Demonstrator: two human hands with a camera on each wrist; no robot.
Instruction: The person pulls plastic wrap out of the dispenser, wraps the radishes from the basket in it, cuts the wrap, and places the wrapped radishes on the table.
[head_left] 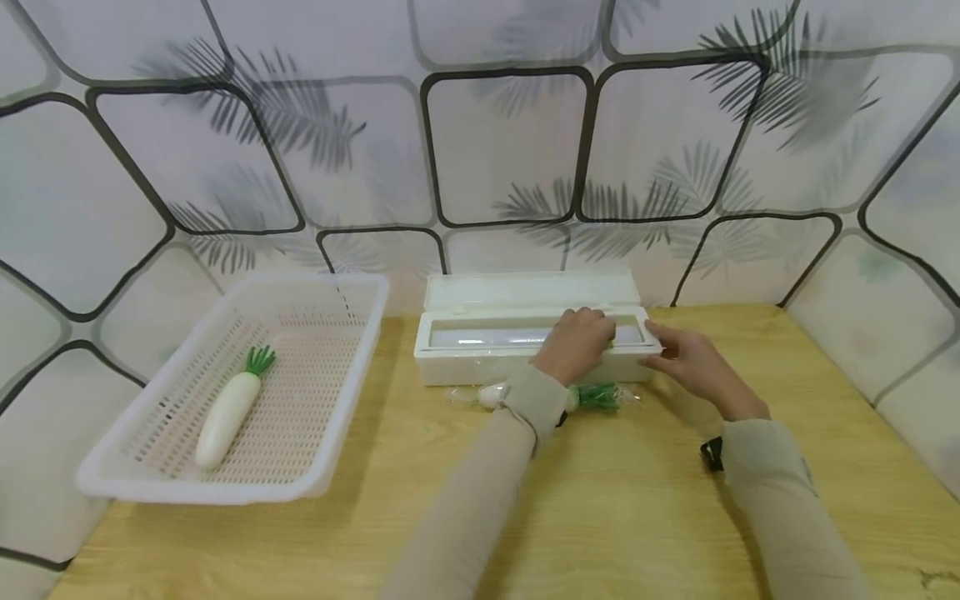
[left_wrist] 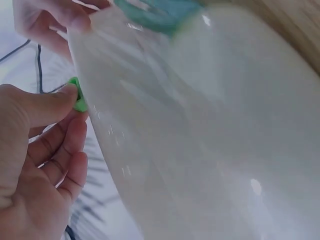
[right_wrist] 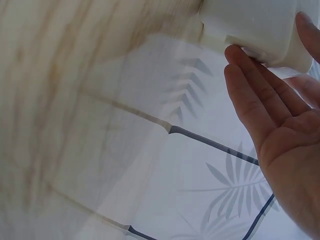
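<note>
A white cling film dispenser box stands against the wall with its lid raised and a roll of film inside. My left hand reaches over its front edge and, in the left wrist view, pinches a small green slide cutter between thumb and finger. My right hand grips the box's right end, thumb on one side and fingers on the other. In front of the box lies a white radish with green leaves, wrapped in clear film and partly hidden by my left forearm.
On the left is a white plastic basket holding an unwrapped white radish with a green top. The wooden table meets patterned walls at the back and sides.
</note>
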